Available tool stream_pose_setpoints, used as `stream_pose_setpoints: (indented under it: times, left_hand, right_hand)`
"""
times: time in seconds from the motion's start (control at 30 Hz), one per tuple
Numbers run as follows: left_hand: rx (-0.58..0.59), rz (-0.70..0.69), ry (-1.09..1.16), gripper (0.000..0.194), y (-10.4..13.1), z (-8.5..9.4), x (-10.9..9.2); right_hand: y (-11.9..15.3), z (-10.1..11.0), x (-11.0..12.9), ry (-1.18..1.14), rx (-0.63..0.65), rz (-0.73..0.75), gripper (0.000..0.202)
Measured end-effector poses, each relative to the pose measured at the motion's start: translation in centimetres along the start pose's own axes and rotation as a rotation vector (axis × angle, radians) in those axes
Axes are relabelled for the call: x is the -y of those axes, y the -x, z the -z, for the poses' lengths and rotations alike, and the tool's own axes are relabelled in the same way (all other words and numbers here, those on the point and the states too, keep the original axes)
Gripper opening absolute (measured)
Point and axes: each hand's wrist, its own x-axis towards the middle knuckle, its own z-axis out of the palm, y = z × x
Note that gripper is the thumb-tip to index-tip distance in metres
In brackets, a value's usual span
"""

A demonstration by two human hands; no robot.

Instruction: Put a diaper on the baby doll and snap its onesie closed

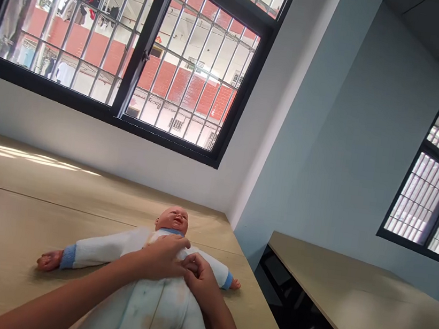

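A baby doll (173,219) lies on its back on the wooden table, arms stretched out to both sides. It wears a white baby suit (158,307) with blue cuffs and a blue collar; a thin yellowish line runs down its front. Across the chest lies my left hand (167,257), fingers bent and closed on the suit's front. Close beside it my right hand (201,278) pinches the cloth with thumb and curled fingers. The exact spot between the fingertips is hidden. The doll's lower legs run out of view at the bottom.
The light wooden table (0,233) meets the white wall below a barred window (191,69). Sunlight falls along its far left edge. A second table (367,297) stands to the right, across a dark gap (286,303). Another window (429,197) is at far right.
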Motion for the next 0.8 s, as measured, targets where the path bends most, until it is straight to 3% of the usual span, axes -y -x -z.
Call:
stream_pose_setpoints:
  times: [0.13,0.33,0.5,0.6,0.7,0.8]
  left_hand:
    - [-0.149,0.125,0.028,0.035,2.5,1.8,2.8]
    - [-0.213,0.263,0.26,0.046,6.1,2.8,6.4]
    - [-0.191,0.322,0.618,0.048,7.0,2.5,6.7]
    - [-0.099,0.349,0.927,0.041,6.9,2.7,6.3]
    - [-0.044,0.366,1.068,0.034,6.8,3.0,6.2]
    - [-0.022,0.353,1.11,0.034,6.9,3.0,6.7]
  right_hand:
    - [0.3,-0.1,0.4,0.119,0.032,0.027,0.023]
    - [0.5,-0.4,1.6,0.074,-0.002,-0.007,0.026]
    - [0.3,-0.2,2.7,0.09,-0.211,0.019,0.031]
    - [-0.7,-0.5,3.6,0.167,-0.304,0.062,0.028]
    - [-2.4,-1.7,5.1,0.351,-0.281,0.124,0.019]
    - [-5.2,-3.5,7.2,0.59,-0.124,0.116,0.016]
